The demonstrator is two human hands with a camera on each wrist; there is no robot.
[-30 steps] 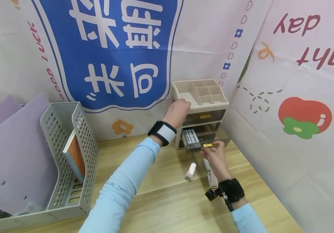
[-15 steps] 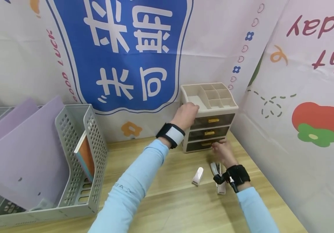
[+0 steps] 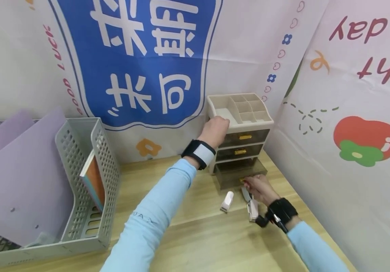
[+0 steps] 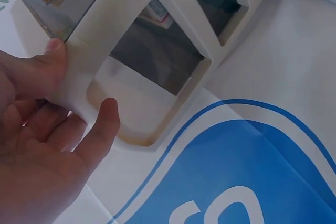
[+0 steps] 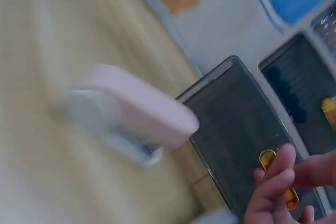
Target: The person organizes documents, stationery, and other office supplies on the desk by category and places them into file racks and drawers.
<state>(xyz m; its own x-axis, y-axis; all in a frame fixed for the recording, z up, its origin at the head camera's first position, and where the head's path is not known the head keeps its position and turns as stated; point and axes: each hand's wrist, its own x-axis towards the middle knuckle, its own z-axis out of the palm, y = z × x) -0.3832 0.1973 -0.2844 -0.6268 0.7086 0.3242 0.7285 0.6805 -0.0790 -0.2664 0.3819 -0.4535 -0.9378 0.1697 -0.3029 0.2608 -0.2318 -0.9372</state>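
Note:
A cream desktop drawer organizer (image 3: 249, 127) stands against the back wall, with open compartments on top and three smoky see-through drawers below. My left hand (image 3: 216, 130) grips its upper left edge; in the left wrist view the thumb (image 4: 54, 56) lies at the front and another finger on the side panel. The bottom drawer (image 3: 227, 181) is pulled partway out. My right hand (image 3: 262, 187) pinches that drawer's gold handle (image 5: 267, 157) between thumb and fingers. Near this hand lie a pale pink stapler (image 3: 227, 201), a second pale stapler (image 3: 253, 210) and a grey item (image 3: 246, 194) partly hidden.
To the left is a grey perforated file rack (image 3: 104, 181) holding purple folders (image 3: 35, 181) and an orange-covered book (image 3: 94, 183). A printed cloth (image 3: 167, 143) covers the wall behind; another wall (image 3: 304, 151) closes in on the right.
A second ago my right hand was at a pulled-out drawer with white-barrelled pens in it; that drawer went in. The right hand then pulled out the bottom drawer. My left hand stayed on the organizer.

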